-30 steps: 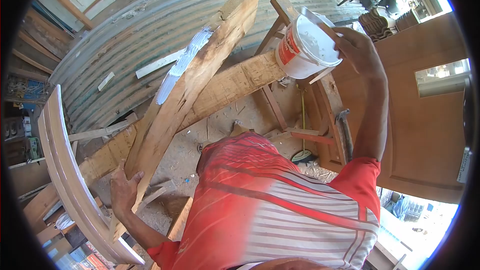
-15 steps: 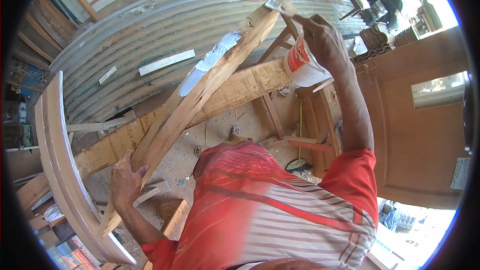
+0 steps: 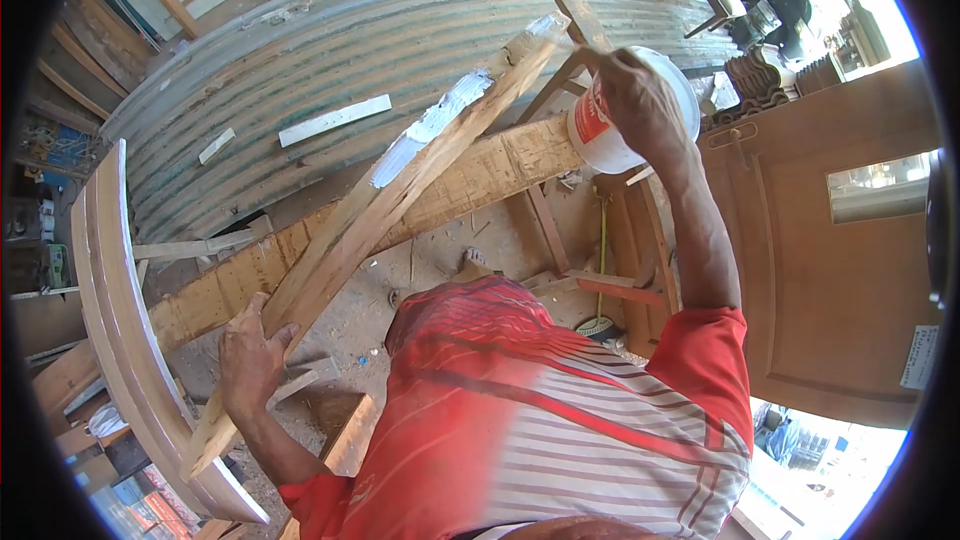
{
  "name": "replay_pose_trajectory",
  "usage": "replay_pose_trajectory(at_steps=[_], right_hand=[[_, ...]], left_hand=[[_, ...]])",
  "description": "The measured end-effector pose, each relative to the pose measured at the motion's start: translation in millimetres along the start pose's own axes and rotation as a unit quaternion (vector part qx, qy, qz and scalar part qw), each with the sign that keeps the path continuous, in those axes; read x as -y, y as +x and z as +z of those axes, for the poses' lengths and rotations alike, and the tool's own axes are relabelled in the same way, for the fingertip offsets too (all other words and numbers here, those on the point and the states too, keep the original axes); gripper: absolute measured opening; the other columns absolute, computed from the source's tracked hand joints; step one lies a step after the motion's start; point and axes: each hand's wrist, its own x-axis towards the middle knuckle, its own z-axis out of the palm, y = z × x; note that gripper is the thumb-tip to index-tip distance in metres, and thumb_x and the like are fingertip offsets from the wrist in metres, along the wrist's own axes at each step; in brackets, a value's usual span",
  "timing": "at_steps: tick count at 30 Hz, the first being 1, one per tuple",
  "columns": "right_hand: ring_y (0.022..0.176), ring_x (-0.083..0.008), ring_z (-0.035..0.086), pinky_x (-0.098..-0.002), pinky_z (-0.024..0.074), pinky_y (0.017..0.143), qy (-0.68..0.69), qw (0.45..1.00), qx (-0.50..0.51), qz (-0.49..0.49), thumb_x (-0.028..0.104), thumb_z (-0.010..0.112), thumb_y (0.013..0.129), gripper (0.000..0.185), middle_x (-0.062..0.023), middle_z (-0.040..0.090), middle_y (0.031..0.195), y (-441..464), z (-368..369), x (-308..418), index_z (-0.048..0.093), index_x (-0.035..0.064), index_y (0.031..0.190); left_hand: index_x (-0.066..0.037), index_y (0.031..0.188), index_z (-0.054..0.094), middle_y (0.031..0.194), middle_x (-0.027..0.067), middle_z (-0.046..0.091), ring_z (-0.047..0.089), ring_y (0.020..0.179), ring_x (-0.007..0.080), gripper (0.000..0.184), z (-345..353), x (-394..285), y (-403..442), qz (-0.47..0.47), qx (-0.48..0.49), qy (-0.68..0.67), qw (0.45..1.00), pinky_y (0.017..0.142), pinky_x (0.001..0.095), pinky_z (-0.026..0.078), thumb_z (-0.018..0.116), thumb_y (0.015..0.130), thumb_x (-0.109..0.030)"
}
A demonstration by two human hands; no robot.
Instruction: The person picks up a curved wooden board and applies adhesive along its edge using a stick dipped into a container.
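Note:
My left hand is closed around the lower part of a long wooden beam, which lies slantwise across a wide plank. Thick white paste coats a stretch of the beam's upper face, and a thinner white smear shows near its far end. My right hand grips what looks like a brush, its tip at the beam's far end and blurred. Partly behind that hand, a white bucket with a red label stands on the plank's right end.
Curved wooden boards stand at the left. Corrugated metal sheets cover the ground beyond, with white strips on them. A brown door is on the right. A broom lies near the plank's supports.
My right hand has moved slightly down with the brush, in front of the bucket. More white now shows on the beam's far end. The beam has shifted slightly; my left hand keeps its grip.

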Motion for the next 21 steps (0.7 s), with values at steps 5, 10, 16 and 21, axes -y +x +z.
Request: replay_pose_trajectory(at_steps=[5,10,16,21], right_hand=[[0.084,-0.0312,0.070,-0.0428,0.0572,0.071,0.026,0.999,0.016,0.011,-0.002,0.057,0.095,0.046,-0.0121,0.066,0.096,-22,30,13,0.067,0.0150,0.137],[0.087,-0.0233,0.063,-0.0394,0.0563,0.077,0.045,0.997,-0.011,-0.056,0.001,0.055,0.099,0.048,-0.0069,0.061,0.094,-38,25,57,0.066,0.0224,0.141],[0.095,-0.0232,0.065,-0.0379,0.0562,0.088,-0.032,0.999,0.006,0.011,0.000,0.058,0.098,0.059,-0.0068,0.065,0.106,-34,29,61,0.060,0.0290,0.149],[0.094,-0.0229,0.063,-0.0376,0.0556,0.085,-0.036,0.996,-0.033,-0.078,-0.001,0.056,0.098,0.061,-0.0065,0.064,0.101,-35,34,87,0.057,0.0305,0.151]], left_hand=[[0.002,0.141,0.058,0.129,0.0285,0.067,0.061,0.123,0.0456,0.065,1,-1,2,-0.002,-0.005,-0.001,1.000,0.106,0.0505,0.046,0.082,0.089,-0.029],[0.003,0.140,0.059,0.128,0.0291,0.067,0.062,0.122,0.0456,0.064,5,2,2,0.008,-0.008,-0.002,1.000,0.105,0.0502,0.047,0.082,0.089,-0.026],[0.004,0.139,0.059,0.124,0.0295,0.069,0.064,0.120,0.0451,0.062,-7,-13,1,-0.009,0.007,-0.008,1.000,0.104,0.0499,0.048,0.082,0.088,-0.024],[0.006,0.145,0.055,0.133,0.0322,0.065,0.061,0.127,0.0452,0.071,-17,-17,4,-0.026,0.049,-0.026,0.998,0.107,0.0498,0.047,0.081,0.087,-0.027]])
